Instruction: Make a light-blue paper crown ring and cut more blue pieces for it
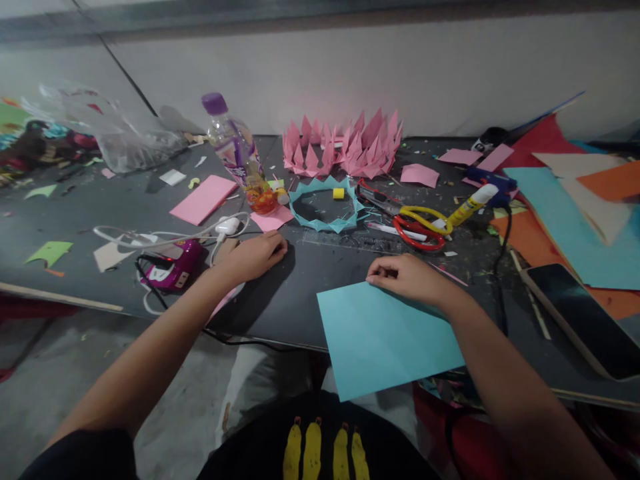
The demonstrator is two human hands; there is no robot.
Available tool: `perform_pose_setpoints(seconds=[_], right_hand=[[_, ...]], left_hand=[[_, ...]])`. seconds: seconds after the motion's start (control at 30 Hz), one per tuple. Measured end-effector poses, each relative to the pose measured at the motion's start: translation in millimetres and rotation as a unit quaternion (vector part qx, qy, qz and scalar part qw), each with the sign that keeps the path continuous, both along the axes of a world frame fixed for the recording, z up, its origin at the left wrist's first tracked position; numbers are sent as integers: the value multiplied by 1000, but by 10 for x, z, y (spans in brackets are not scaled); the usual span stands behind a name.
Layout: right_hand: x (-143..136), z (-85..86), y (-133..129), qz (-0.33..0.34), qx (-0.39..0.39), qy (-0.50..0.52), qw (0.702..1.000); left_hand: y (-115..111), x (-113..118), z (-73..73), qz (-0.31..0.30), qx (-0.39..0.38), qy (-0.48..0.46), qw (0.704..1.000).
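A light blue sheet of paper (pixel 390 333) lies partly on the dark table and juts over its front edge. My right hand (pixel 407 280) is closed at the sheet's far edge, its thumb against the paper and its fingers curled. My left hand (pixel 263 255) rests on the table with fingers curled in, and nothing shows in it. A blue zigzag paper crown (pixel 326 225) stands beyond and between my hands. Farther back are pink paper crowns (pixel 367 153). Red-and-yellow-handled scissors (pixel 420 227) and a yellow glue stick (pixel 467 208) lie beyond my right hand.
Left of centre stands a purple-capped bottle (pixel 237 157) near pink paper (pixel 204 200). A purple device with cables (pixel 183 263) sits by my left forearm. A phone (pixel 583 317), a blue glue gun (pixel 490 183) and coloured sheets (pixel 565 220) lie at right.
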State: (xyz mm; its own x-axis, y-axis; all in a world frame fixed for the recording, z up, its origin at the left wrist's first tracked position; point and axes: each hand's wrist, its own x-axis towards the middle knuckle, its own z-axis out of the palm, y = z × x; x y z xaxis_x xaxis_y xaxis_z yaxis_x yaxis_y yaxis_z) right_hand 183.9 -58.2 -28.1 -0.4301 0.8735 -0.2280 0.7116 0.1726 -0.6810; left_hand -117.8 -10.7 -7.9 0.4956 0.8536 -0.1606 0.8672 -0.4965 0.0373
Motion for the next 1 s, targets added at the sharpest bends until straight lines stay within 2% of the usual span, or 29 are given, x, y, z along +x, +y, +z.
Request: perform_pose_setpoints(seconds=[0.17, 0.43, 0.57, 0.7, 0.83, 0.93, 1.0], right_hand=[[-5, 20, -5, 2, -4, -2, 1000], [3, 6, 10, 5, -10, -1, 1000], [7, -5, 12, 4, -12, -8, 1000], [2, 5, 8, 6, -8, -5, 1000], [1, 6, 6, 5, -9, -7, 1000], [5, -4, 8, 3, -9, -3, 1000], [9, -6, 8, 4, -10, 0, 1000]], left_hand=[[29, -32, -80, -4, -14, -37, 999], [42, -36, -126, 2, 1, -33, 999], [18, -4, -87, 11, 11, -25, 1000], [-22, 58, 22, 52, 22, -21, 998], [-16, 47, 48, 98, 18, -102, 990], [57, -24, -34, 127, 22, -188, 974], [126, -61, -83, 136, 27, -214, 967]])
